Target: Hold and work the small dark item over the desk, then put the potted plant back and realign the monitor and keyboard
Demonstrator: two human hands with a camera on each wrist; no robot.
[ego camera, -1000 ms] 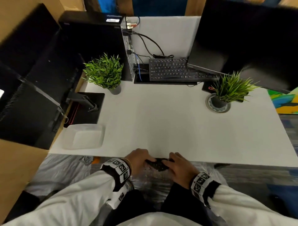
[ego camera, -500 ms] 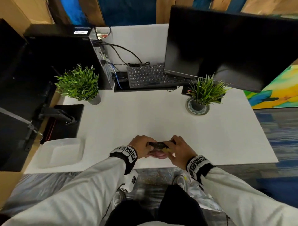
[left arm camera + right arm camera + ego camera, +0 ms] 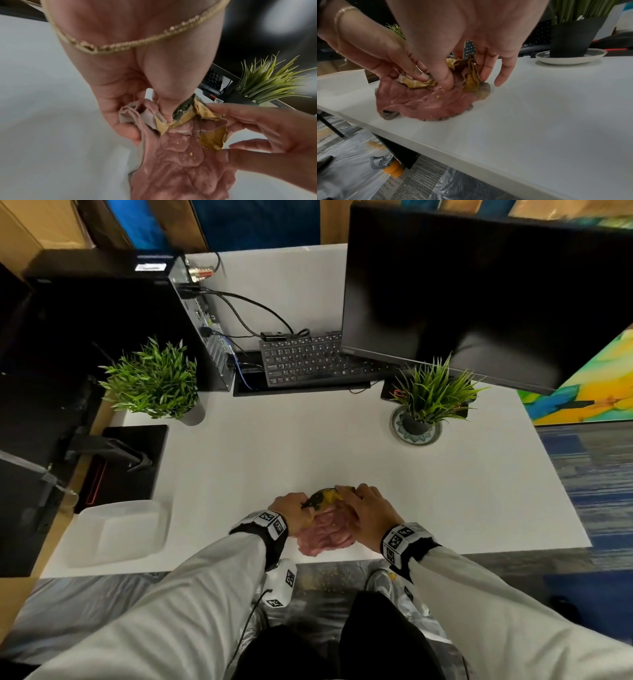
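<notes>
A crumpled pink cloth (image 3: 325, 537), stained yellow and dark green at its far end, lies near the front edge of the white table (image 3: 308, 460). My left hand (image 3: 291, 506) pinches the cloth's (image 3: 171, 165) far left corner between thumb and fingers. My right hand (image 3: 366, 508) pinches a yellow-stained fold on the far right side, thumb pressed into the cloth (image 3: 419, 102). In the left wrist view the left hand (image 3: 137, 105) and right hand (image 3: 254, 129) face each other across the stain. A few yellow crumbs lie on the pink part.
A white plastic tray (image 3: 116, 534) sits at the table's left front. Two potted plants (image 3: 154, 381) (image 3: 428, 398), a keyboard (image 3: 308, 361), a monitor (image 3: 462, 285) and a computer tower (image 3: 113, 313) stand at the back. Plastic sheeting (image 3: 351, 155) covers the floor.
Both hands came up from below the table's front edge and onto the table. The cloth, bunched dark between them before, now lies spread with its pink side showing.
</notes>
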